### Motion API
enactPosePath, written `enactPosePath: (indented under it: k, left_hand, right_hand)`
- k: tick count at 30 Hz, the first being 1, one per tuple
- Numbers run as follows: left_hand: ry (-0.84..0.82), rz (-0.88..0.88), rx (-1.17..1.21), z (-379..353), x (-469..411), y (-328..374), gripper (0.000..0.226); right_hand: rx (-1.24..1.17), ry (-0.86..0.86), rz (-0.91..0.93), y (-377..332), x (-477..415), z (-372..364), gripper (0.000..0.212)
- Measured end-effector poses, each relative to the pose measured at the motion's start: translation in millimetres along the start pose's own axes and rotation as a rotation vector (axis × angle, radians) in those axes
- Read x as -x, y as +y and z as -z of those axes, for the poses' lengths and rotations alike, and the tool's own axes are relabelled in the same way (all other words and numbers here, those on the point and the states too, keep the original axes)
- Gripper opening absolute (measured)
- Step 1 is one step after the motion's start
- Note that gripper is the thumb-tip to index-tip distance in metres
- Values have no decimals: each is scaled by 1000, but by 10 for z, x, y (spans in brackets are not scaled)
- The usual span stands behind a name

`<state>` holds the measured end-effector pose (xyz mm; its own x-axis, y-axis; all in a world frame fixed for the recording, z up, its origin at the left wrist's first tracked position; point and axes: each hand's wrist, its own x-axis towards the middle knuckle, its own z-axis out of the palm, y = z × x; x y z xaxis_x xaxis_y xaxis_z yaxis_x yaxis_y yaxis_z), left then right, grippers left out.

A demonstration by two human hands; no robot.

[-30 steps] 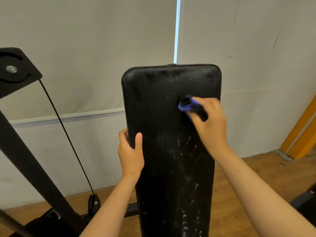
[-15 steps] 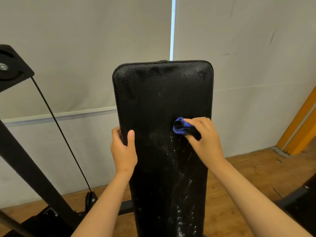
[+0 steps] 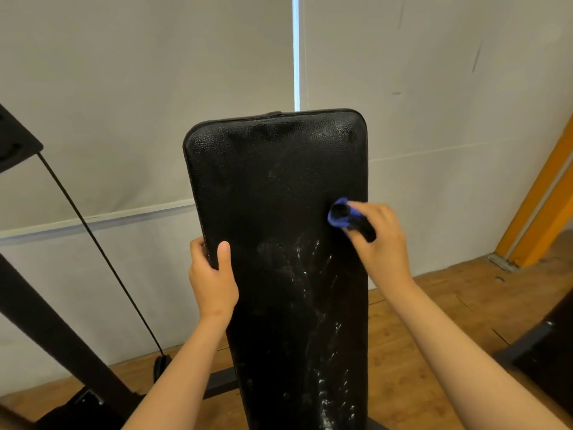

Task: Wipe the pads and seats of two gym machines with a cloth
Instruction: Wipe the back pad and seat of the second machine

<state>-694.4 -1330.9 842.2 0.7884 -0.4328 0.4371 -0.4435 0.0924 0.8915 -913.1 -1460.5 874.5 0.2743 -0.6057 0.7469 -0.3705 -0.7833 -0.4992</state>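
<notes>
Black textured pad [image 3: 273, 212], long and tilted, top corners rounded, white wet streaks down its lower right half. Left hand [image 3: 212, 280] clamped on the pad's left edge, thumb lying on the face, fingers wrapped behind. Right hand [image 3: 383, 243] closed around a bunched blue-and-black cloth [image 3: 347, 217], pressed against the pad near its right edge. Bare pad above both hands up to the top edge. Grey wall [image 3: 124, 88] behind. Black cable [image 3: 102, 256] and machine frame [image 3: 46, 318] to the left; wooden floor [image 3: 434, 321] to the right.

No text, label, brand, number or sign can be read anywhere in this view
</notes>
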Motion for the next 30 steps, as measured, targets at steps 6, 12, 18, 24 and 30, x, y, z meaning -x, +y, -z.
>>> enactPosePath:
  k: [6, 12, 18, 24, 30]
  left_hand:
    - [-11, -12, 6, 2, 20, -10, 33]
    - [-31, 9, 11, 2, 10, 3, 32]
    - [-21, 9, 26, -11, 15, -4, 27]
    - [7, -8, 8, -26, 12, -34, 28]
    - [5, -15, 3, -32, 19, -34, 35]
  right_hand:
    - [8, -46, -18, 110, 89, 71, 39]
    - [-32, 169, 0, 99, -549, 248, 34]
    - [-53, 72, -124, 270, -148, 182, 36]
    - [-103, 19, -316, 386, 655, 6, 38]
    - [-102, 20, -372, 346, 872, -51, 38]
